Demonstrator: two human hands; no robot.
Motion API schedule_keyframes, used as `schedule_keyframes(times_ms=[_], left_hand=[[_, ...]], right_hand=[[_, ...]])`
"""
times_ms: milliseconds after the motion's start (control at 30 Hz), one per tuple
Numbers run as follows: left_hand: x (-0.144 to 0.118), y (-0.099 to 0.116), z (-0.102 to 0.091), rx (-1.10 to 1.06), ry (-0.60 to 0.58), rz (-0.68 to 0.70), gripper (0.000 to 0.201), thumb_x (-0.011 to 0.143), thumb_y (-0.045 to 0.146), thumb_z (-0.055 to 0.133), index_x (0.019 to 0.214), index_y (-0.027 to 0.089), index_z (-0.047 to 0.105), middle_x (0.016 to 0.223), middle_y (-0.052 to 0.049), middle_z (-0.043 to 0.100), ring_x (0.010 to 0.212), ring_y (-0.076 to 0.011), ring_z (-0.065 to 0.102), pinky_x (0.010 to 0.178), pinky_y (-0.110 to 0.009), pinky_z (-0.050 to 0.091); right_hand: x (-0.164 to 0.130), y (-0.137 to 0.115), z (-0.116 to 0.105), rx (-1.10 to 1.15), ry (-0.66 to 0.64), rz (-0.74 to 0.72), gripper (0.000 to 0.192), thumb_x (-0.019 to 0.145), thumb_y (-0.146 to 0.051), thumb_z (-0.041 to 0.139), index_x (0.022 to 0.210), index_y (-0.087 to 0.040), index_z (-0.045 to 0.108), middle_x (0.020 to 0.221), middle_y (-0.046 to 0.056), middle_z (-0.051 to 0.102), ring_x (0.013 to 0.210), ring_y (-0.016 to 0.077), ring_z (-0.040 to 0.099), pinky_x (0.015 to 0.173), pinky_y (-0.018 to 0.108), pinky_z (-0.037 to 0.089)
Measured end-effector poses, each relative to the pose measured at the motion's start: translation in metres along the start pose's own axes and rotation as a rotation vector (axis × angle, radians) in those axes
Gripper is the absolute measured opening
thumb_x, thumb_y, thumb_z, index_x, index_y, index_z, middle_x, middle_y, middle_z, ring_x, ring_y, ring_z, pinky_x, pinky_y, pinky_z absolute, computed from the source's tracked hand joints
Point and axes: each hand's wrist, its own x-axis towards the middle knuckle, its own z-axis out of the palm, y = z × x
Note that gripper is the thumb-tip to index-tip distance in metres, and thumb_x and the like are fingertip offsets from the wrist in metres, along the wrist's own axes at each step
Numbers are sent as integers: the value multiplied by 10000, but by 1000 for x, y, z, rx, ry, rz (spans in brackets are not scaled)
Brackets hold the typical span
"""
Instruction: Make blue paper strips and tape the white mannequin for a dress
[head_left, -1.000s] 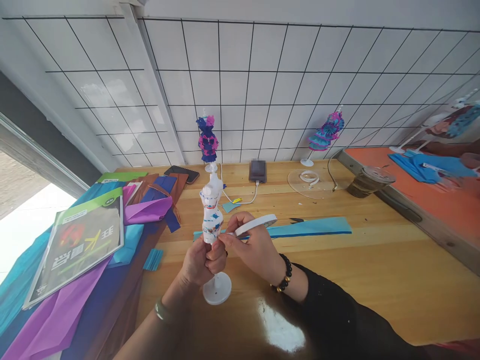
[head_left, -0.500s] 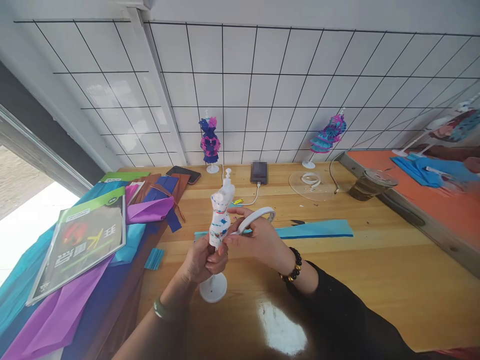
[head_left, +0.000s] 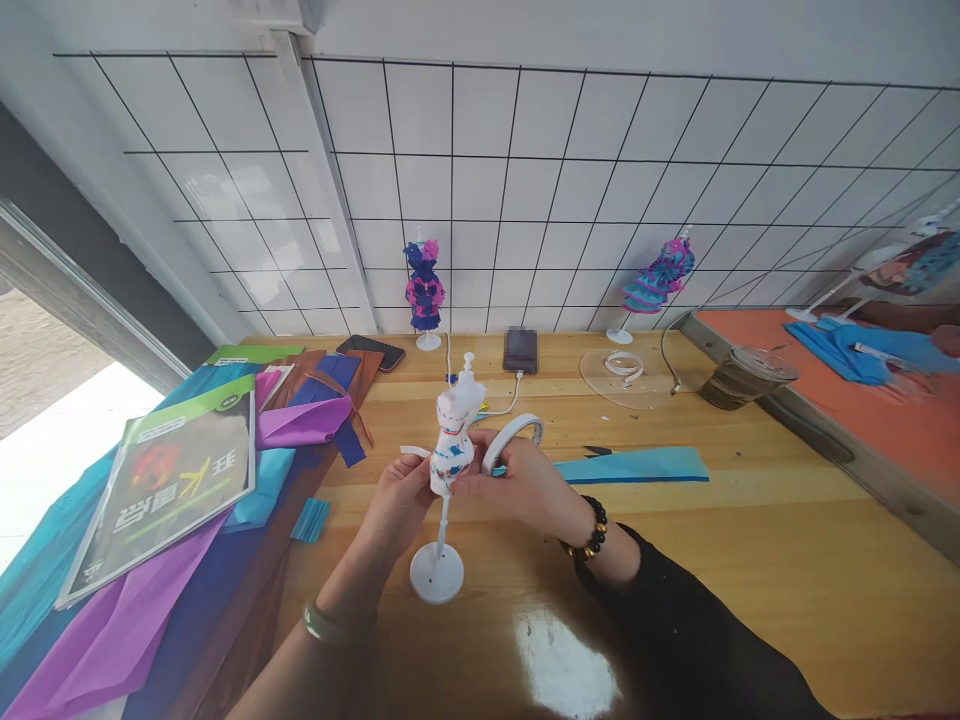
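Small white plastic mannequin bust on a thin rod and round base (head_left: 454, 440), smeared with blue and red marks, stands upright on the wooden surface (head_left: 750, 540), its base in front of both wrists. Left hand (head_left: 401, 495) has its fingers (head_left: 420, 468) pinched closed on the bust's left side at waist height, a short white strip of tape (head_left: 414, 451) sticking out just above the fingertips. Right hand (head_left: 525, 485) presses against the bust's right side, fingers curled closed around a white roll of tape (head_left: 512, 437) that arcs up over the knuckles. Black bead bracelet (head_left: 592, 528) sits on the right wrist, black sleeve behind it; a pale bangle (head_left: 324, 625) on the left wrist.

Just beyond the right-hand fingers lies a long light-blue paper strip (head_left: 637, 464) flat on the surface. Left of the left-hand fingers, near: small folded blue paper piece (head_left: 309, 518), then a heap of purple, blue and brown tissue sheets (head_left: 225, 520) with a green-edged booklet (head_left: 169, 480) on top. Well beyond the fingers, by the tiled wall: a dressed mannequin in dark blue and pink paper (head_left: 424, 290), a black phone (head_left: 370, 351), a dark device on a white cable (head_left: 520, 350), a second dressed mannequin in teal and pink (head_left: 658, 278), a clear round disc with white coil (head_left: 621, 368), a lidded plastic cup of dark drink (head_left: 742, 375).
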Motion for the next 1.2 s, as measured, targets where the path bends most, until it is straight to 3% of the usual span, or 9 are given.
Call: schedule_keyframes(times_ms=[200, 333, 467, 667, 767, 933, 1000, 1100, 1200], left_hand=[[2, 10, 3, -53, 178, 176, 164, 612, 262, 730, 571, 138, 632, 629, -21, 637, 617, -117, 569, 621, -258, 453], [1, 13, -1, -147, 184, 273, 109, 638, 240, 718, 598, 166, 648, 633, -3, 636, 624, -112, 568, 617, -267, 453], [-5, 13, -2, -108, 31, 312, 62, 622, 250, 734, 598, 220, 685, 671, -7, 663, 648, -138, 573, 612, -292, 449], [-15, 13, -1, 331, -310, 363, 64, 661, 218, 703, 718, 227, 730, 689, -53, 678, 719, -187, 582, 706, -352, 452], [-18, 12, 0, 492, -241, 312, 275, 642, 169, 709, 910, 231, 697, 792, -54, 670, 760, -185, 579, 714, -331, 455], [-9, 3, -1, 729, 82, 470, 514, 604, 171, 722, 1098, 217, 589, 776, -6, 556, 696, -117, 496, 680, -238, 425], [-3, 1, -1, 715, 153, 440, 670, 601, 184, 719, 1225, 220, 478, 781, 10, 533, 687, -109, 496, 678, -230, 429], [1, 2, 2, 630, 95, 266, 776, 630, 216, 699, 1320, 206, 344, 823, -4, 569, 753, -136, 549, 719, -259, 449], [-1, 5, 9, 582, -42, 179, 531, 687, 252, 655, 1193, 178, 513, 894, -53, 631, 845, -180, 577, 789, -291, 443]], right_hand=[[7, 8, -5, 24, 110, 45, 305, 686, -423, 650, 869, -183, 604, 674, -18, 577, 645, 126, 534, 596, 234, 424], [14, 17, -9, 52, 150, 79, 317, 684, -437, 637, 852, -173, 594, 667, -9, 575, 593, 120, 520, 547, 234, 414], [17, 24, -12, -33, 196, 106, 292, 705, -414, 614, 845, -159, 594, 637, -4, 572, 538, 108, 502, 496, 222, 388], [16, 23, -11, -52, 183, 85, 268, 723, -393, 599, 834, -149, 583, 629, 2, 590, 532, 101, 500, 507, 216, 400], [17, 25, -12, -63, 205, 82, 304, 730, -414, 592, 860, -139, 579, 631, 3, 581, 541, 108, 506, 517, 228, 413], [16, 25, -11, -48, 230, 65, 332, 739, -436, 580, 896, -143, 576, 639, -1, 553, 557, 119, 511, 529, 242, 429], [15, 24, -10, -58, 232, 53, 314, 742, -423, 581, 895, -149, 576, 639, -4, 544, 556, 115, 494, 521, 237, 420], [12, 21, -6, -73, 229, 33, 282, 752, -403, 577, 890, -158, 576, 644, -10, 529, 570, 113, 475, 525, 231, 405], [8, 17, -1, -88, 226, 2, 255, 778, -380, 557, 915, -166, 572, 668, -11, 542, 605, 118, 487, 567, 234, 405]])
